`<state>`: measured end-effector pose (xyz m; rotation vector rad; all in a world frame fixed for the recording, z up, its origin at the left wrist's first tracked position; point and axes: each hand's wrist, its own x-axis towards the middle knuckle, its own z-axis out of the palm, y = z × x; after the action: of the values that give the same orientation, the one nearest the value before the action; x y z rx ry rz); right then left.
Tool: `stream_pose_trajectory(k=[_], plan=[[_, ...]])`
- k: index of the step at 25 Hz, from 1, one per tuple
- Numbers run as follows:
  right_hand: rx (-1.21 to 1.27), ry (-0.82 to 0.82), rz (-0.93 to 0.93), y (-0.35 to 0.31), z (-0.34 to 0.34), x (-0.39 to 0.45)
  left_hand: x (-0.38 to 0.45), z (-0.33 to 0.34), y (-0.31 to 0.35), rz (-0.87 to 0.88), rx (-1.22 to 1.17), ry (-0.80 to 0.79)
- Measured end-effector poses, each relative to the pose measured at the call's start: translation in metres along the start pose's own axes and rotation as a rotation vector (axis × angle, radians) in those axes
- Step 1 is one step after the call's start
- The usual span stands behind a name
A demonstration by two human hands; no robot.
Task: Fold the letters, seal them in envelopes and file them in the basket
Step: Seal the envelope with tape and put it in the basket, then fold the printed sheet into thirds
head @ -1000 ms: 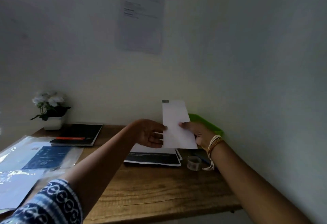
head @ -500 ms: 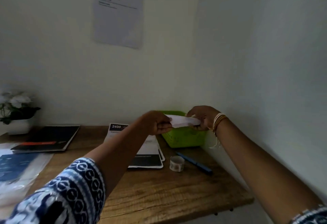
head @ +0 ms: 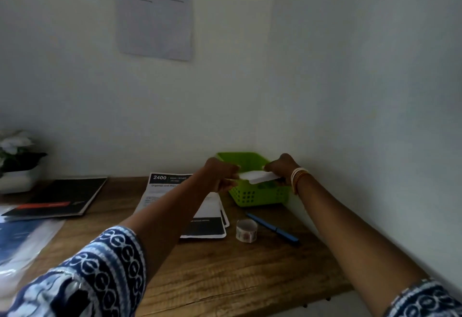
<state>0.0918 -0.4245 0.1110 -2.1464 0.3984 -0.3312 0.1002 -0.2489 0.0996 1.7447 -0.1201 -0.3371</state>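
A white envelope [head: 257, 176] lies nearly flat over the open top of the green plastic basket [head: 252, 195] in the desk's far right corner. My left hand [head: 220, 174] pinches its left end. At the envelope's right end, my right hand [head: 282, 166], with bangles on the wrist, grips it from above. Printed letters [head: 172, 186] with a dark "2400" header lie on the desk left of the basket, partly under my left forearm.
A roll of patterned tape [head: 246, 230] and a blue pen [head: 272, 230] lie in front of the basket. A black notebook [head: 60, 197], plastic sleeves [head: 22, 239] and a potted white flower [head: 17, 159] sit at the left. Walls close off the back and right.
The envelope, held upright in front of me a second ago, has been tipped flat and carried right to the basket, and is now lower over its opening. My view swung right.
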Motion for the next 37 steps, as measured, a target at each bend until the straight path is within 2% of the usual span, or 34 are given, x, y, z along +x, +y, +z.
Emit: stream_pose_trajectory(k=[4, 6, 8, 10, 12, 14, 16, 19, 22, 25, 28, 30, 33, 37], plan=[[-0.510, 0.122, -0.044, -0.002, 0.008, -0.021, -0.024, -0.030, -0.017, 0.038, 0.136, 0.037], [-0.591, 0.240, -0.107, -0.013, 0.022, -0.048, -0.042, -0.051, -0.032, 0.049, 0.219, 0.068], [-0.561, 0.293, -0.297, -0.020, 0.048, -0.074, -0.056, -0.073, -0.051, 0.091, 0.362, 0.118], [-0.488, 0.143, -0.437, -0.025, 0.083, -0.097, -0.068, -0.096, -0.074, 0.196, 0.575, 0.211], [-0.469, -0.061, -0.388, -0.025, 0.113, -0.108, -0.075, -0.115, -0.093, 0.235, 0.759, 0.295], [-0.560, -0.213, -0.295, -0.025, 0.136, -0.117, -0.079, -0.133, -0.113, 0.194, 0.843, 0.368], [-0.681, -0.253, -0.250, -0.024, 0.146, -0.121, -0.082, -0.149, -0.132, 0.148, 0.890, 0.445], [-0.760, -0.218, -0.206, -0.026, 0.150, -0.116, -0.081, -0.160, -0.146, 0.106, 0.911, 0.530], [-0.773, -0.255, -0.172, -0.032, 0.152, -0.115, -0.078, -0.164, -0.146, 0.093, 0.905, 0.503], [-0.776, -0.235, -0.189, -0.031, 0.159, -0.115, -0.080, -0.168, -0.144, 0.142, 0.767, 0.515], [-0.708, -0.190, -0.186, -0.025, 0.166, -0.114, -0.087, -0.168, -0.141, 0.216, 0.311, 0.578], [-0.617, -0.154, -0.190, -0.020, 0.172, -0.115, -0.094, -0.163, -0.138, 0.220, 0.010, 0.512], [-0.546, -0.048, -0.288, -0.015, 0.176, -0.127, -0.095, -0.161, -0.138, 0.248, -0.044, 0.519], [-0.562, -0.132, -0.597, -0.019, 0.173, -0.143, -0.093, -0.167, -0.139, 0.242, -0.126, 0.578]])
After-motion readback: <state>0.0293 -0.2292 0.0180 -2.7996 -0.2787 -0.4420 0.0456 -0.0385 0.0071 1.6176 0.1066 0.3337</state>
